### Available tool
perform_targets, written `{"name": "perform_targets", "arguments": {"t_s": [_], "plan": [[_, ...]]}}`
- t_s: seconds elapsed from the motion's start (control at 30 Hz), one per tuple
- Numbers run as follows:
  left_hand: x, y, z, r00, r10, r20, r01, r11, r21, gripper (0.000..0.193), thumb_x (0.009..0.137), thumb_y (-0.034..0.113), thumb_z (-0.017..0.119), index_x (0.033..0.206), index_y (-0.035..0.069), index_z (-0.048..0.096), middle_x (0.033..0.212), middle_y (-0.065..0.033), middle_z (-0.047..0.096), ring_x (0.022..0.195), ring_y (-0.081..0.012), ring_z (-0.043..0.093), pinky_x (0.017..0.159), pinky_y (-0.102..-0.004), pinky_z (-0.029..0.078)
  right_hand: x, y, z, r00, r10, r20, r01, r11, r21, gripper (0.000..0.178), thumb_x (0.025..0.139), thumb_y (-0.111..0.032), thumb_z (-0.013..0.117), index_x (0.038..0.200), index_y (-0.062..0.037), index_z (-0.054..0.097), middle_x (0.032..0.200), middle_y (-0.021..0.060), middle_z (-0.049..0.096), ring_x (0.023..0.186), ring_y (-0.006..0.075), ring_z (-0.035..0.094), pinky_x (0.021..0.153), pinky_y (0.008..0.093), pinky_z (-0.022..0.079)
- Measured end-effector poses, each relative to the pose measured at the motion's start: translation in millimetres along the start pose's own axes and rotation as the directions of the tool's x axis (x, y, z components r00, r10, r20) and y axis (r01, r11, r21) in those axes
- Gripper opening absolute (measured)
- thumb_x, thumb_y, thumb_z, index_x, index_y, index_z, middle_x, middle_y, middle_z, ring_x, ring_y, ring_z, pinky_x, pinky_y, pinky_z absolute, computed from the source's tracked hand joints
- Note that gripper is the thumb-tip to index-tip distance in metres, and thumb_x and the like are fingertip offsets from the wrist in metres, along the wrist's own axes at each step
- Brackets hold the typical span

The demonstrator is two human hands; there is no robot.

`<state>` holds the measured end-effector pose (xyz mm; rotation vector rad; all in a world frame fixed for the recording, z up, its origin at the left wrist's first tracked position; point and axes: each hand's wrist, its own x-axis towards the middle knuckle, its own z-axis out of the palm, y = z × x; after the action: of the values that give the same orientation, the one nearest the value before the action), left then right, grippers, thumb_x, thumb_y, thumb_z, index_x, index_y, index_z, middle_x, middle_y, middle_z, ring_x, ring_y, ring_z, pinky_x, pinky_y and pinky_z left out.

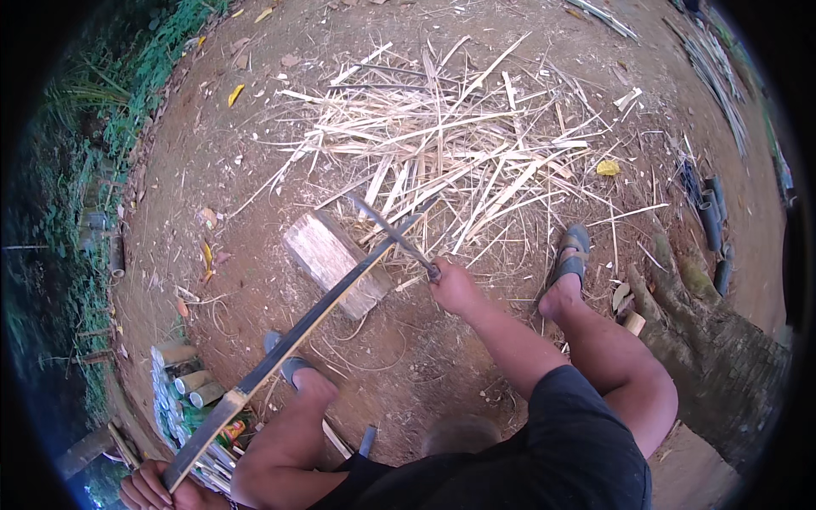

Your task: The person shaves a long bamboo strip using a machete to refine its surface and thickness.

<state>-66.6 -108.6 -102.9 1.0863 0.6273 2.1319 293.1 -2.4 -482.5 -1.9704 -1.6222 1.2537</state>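
Observation:
My left hand is wrapped round the near end of a long split bamboo strip, dark on one face and pale along its edge. The strip slants up and away to the right, passing over a squared wooden block on the ground. In my right hand is the handle of a knife, its slightly curved blade pointing to the far left. Blade and strip cross near the strip's far end, just right of the block; whether they touch, I cannot tell.
Pale bamboo slivers lie heaped on the dirt ahead. Short bamboo pieces are stacked near my left leg. Thick tree roots and dark tubes are at the right. My sandalled feet flank the block; green plants border the left.

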Motion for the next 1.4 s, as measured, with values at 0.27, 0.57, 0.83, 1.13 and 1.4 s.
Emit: {"name": "perform_targets", "arguments": {"t_s": [0.27, 0.57, 0.83, 1.13, 1.4], "plan": [[0, 9, -21, 0.994, -0.014, -0.107, 0.02, 0.998, 0.059, 0.082, 0.068, 0.095, 0.016, 0.057, 0.014, 0.03, 0.049, 0.001, 0.034, 0.036, -0.0082, 0.033, 0.039, -0.0196, 0.03, 35, 22, 7, 0.987, 0.121, -0.103, -0.127, 0.991, -0.05, 0.029, 0.084, -0.017, 0.059, 0.11, -0.0046, 0.062, 0.095, 0.0226, 0.067, 0.089, 0.0384, 0.065, 0.08, 0.0453, 0.05], [4, 4, -27, 0.981, -0.032, -0.192, 0.051, 0.994, 0.096, 0.085, 0.068, 0.094, 0.014, 0.062, 0.011, 0.036, 0.052, 0.0006, 0.034, 0.039, -0.009, 0.032, 0.04, -0.0208, 0.029, 67, 95, 0, 0.921, 0.378, -0.089, -0.375, 0.926, 0.054, 0.027, 0.084, -0.016, 0.056, 0.108, -0.0044, 0.063, 0.101, 0.0227, 0.067, 0.094, 0.0368, 0.065, 0.081, 0.0435, 0.05], [-5, 17, -57, 0.965, -0.009, -0.262, 0.062, 0.979, 0.196, 0.089, 0.066, 0.094, 0.01, 0.063, 0.009, 0.037, 0.055, -0.0005, 0.035, 0.041, -0.0107, 0.034, 0.042, -0.0244, 0.031, -10, -10, -13, 1.0, 0.018, 0.016, -0.016, 0.992, -0.123, 0.024, 0.085, -0.015, 0.056, 0.107, -0.0074, 0.06, 0.095, 0.0205, 0.067, 0.091, 0.0356, 0.066, 0.081, 0.0451, 0.052], [18, 27, -97, 0.946, -0.033, -0.323, 0.107, 0.972, 0.212, 0.093, 0.065, 0.094, 0.01, 0.059, 0.007, 0.04, 0.057, -0.004, 0.038, 0.041, -0.0128, 0.037, 0.043, -0.025, 0.032, 28, 64, -21, 0.949, 0.308, -0.071, -0.315, 0.939, -0.139, 0.019, 0.086, -0.014, 0.055, 0.103, -0.0061, 0.061, 0.099, 0.02, 0.066, 0.094, 0.0376, 0.064, 0.083, 0.0465, 0.051], [35, 28, -110, 0.946, -0.095, -0.311, 0.15, 0.976, 0.157, 0.088, 0.067, 0.094, 0.015, 0.057, 0.01, 0.037, 0.054, -0.003, 0.035, 0.041, -0.0133, 0.036, 0.046, -0.0265, 0.034, 27, 80, -33, 0.93, 0.36, -0.079, -0.367, 0.922, -0.121, 0.027, 0.082, -0.018, 0.06, 0.107, -0.0078, 0.062, 0.101, 0.0196, 0.067, 0.096, 0.0366, 0.065, 0.084, 0.046, 0.051]]}}
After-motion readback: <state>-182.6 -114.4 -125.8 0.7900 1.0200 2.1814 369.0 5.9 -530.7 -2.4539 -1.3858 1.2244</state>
